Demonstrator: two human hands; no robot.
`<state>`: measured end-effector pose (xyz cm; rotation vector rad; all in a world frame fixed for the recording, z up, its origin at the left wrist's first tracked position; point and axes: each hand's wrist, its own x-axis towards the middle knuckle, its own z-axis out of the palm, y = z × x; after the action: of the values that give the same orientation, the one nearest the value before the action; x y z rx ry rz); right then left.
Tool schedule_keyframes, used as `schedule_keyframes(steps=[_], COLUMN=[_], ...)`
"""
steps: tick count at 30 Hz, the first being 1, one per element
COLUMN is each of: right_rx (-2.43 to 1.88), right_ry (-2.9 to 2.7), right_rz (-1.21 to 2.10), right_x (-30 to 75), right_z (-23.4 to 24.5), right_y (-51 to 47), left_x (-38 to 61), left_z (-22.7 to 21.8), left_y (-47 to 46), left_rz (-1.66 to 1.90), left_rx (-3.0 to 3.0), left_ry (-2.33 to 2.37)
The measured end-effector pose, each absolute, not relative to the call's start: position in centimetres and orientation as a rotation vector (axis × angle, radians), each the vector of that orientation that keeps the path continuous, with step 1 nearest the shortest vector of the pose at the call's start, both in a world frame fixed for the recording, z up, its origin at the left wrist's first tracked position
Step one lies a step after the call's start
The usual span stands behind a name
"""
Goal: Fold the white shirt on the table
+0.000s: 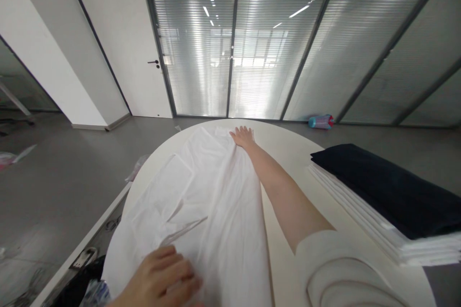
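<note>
A white cloth garment (230, 211) with what looks like a patch pocket lies lengthwise over the round white table (288, 136), creased along its middle. At its far end, my right hand (244, 137) rests flat with fingers spread, touching the fabric's upper right corner. My left hand (162, 276) is low in the picture, over the near part of the garment. Its fingers are loosely bent and a little apart, slightly blurred, with nothing seen in them. Whether it touches the cloth is not clear. The garment's near end runs out of view.
On the table's right side, a folded dark cloth (389, 187) lies on a stack of folded white cloths (403, 249). Beyond the table are a glass partition (259, 57) and a white door (126, 48). A blue and red bundle (320, 122) sits on the floor there.
</note>
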<state>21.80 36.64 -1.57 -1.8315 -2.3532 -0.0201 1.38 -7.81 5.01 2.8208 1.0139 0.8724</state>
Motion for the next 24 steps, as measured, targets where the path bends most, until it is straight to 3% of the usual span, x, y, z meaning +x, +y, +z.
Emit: schedule_keyframes(steps=[5, 12, 17, 24], right_rx=[-1.801, -1.771, -1.797, -1.764], right_ry=[-2.408, -2.495, -2.498, -2.494], right_rz=[0.062, 0.255, 0.257, 0.139], right_x=[21.3, 23.8, 25.5, 25.4], right_z=[-0.3, -0.3, -1.8, -1.8], right_y=[34.8, 31.8, 30.6, 30.1], left_x=[4.2, 8.0, 7.5, 9.7], left_z=[7.0, 1.6, -0.6, 2.3], left_y=[2.4, 15.9, 15.0, 7.7], left_rz=[0.701, 0.477, 0.214, 0.218], left_rx=[2.777, 2.874, 2.817, 2.821], left_ry=[1.126, 1.026, 1.186, 0.852])
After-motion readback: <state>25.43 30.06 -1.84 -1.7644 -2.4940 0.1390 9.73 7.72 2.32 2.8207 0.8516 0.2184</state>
